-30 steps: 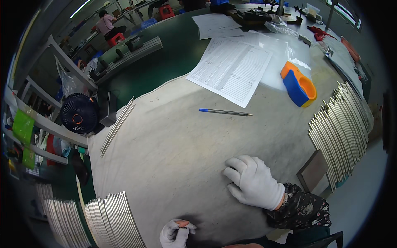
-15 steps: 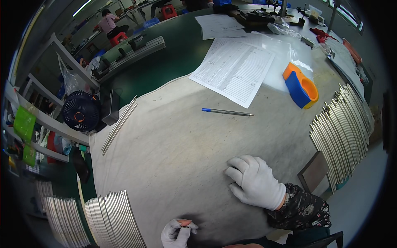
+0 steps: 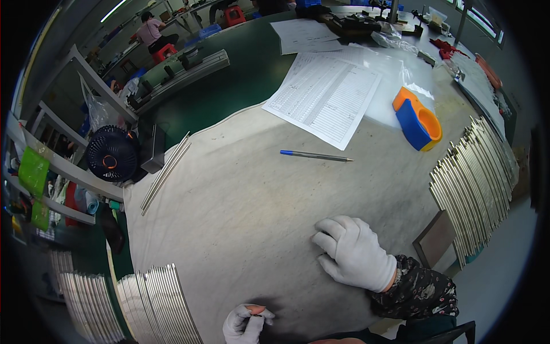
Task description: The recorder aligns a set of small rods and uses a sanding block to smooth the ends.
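My right hand, in a white glove, rests on the grey cloth with its fingers loosely bent and the thumb apart; nothing shows in it. Low in the view, near the bottom edge, is my left hand, also gloved, with one fingertip bare. Its thumb and fingers come together in a pinch, and anything between them is too small to make out. Beyond the hands a pen with a blue end lies on the cloth. A brown-grey block sits to the right of my right hand.
Thin metal rods lie in a row at the right; more rods stand at the lower left. A few loose rods lie near a black fan. Printed sheets and a blue-orange tape dispenser lie farther back. A person sits far off.
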The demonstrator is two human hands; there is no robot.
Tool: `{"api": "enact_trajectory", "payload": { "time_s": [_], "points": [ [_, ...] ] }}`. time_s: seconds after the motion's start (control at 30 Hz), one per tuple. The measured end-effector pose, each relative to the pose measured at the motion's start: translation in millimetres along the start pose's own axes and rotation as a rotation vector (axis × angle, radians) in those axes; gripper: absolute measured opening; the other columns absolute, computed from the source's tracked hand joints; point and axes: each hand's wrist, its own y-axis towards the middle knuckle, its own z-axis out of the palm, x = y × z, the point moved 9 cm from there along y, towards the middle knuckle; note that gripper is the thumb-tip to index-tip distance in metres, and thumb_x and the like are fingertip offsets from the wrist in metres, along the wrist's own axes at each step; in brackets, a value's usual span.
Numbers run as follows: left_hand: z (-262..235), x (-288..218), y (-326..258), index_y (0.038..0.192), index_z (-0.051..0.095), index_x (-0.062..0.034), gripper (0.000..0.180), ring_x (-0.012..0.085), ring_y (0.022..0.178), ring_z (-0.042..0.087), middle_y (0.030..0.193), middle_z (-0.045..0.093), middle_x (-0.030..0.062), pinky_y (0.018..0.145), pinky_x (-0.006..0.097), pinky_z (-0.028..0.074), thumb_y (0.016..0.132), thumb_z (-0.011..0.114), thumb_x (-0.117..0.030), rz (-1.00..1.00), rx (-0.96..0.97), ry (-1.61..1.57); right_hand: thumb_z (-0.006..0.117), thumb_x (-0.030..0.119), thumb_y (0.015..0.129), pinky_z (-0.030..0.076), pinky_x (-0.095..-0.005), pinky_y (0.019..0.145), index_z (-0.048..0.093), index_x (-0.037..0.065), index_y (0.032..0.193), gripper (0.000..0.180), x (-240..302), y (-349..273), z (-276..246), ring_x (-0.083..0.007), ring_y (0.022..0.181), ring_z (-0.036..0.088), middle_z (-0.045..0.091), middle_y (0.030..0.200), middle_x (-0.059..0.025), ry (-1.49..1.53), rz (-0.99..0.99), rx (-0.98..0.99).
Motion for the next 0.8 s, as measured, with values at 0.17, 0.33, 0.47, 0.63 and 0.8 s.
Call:
{"api": "enact_trajectory", "payload": {
  "time_s": [0.17,0.33,0.47,0.63,0.8],
  "points": [
    [10,-14,-2,0.103,0.057,-0.0024,0.017,0.0201,0.07,0.057,0.079,0.06,0.0142,0.063,0.03,0.046,0.086,0.06,-0.007,0.209,0.071,0.103,0.067,0.016,0.066,0.045,-0.0367,0.074,0.056,0.005,0.092,0.03,0,1,-1,-0.0255,0.091,0.053,0.053,0.098,-0.0086,-0.003,0.002,0.0],
    [9,-15,-3,0.102,0.057,-0.0027,0.018,0.0199,0.068,0.056,0.079,0.059,0.0139,0.061,0.03,0.047,0.086,0.061,-0.008,0.204,0.067,0.155,0.066,0.016,0.066,0.046,-0.0366,0.073,0.057,0.005,0.093,0.031,0,1,-1,-0.0253,0.09,0.054,0.054,0.098,-0.0087,0.006,-0.001,-0.004],
    [9,-14,-2,0.101,0.057,-0.0009,0.017,0.0195,0.067,0.056,0.079,0.059,0.0136,0.061,0.03,0.047,0.086,0.061,-0.009,0.198,0.061,0.131,0.066,0.016,0.066,0.046,-0.0366,0.073,0.057,0.005,0.092,0.03,-1,0,0,-0.0253,0.09,0.054,0.054,0.098,-0.0088,0.005,0.0,-0.006],
    [13,-19,-2,0.1,0.057,-0.0004,0.016,0.0189,0.069,0.057,0.08,0.06,0.0131,0.063,0.03,0.047,0.087,0.06,-0.009,0.225,0.11,0.165,0.065,0.016,0.066,0.045,-0.0363,0.074,0.057,0.005,0.092,0.029,0,0,1,-0.0253,0.09,0.054,0.054,0.098,-0.0082,-0.005,0.004,-0.009],
    [13,-18,1,0.104,0.057,-0.0009,0.022,0.0209,0.073,0.057,0.083,0.06,0.013,0.069,0.031,0.047,0.087,0.062,-0.013,0.125,0.094,0.23,0.065,0.018,0.068,0.045,-0.0366,0.072,0.058,0.006,0.091,0.027,0,0,4,-0.0253,0.087,0.054,0.055,0.095,-0.0077,-0.016,-0.01,-0.028]
  ]
}}
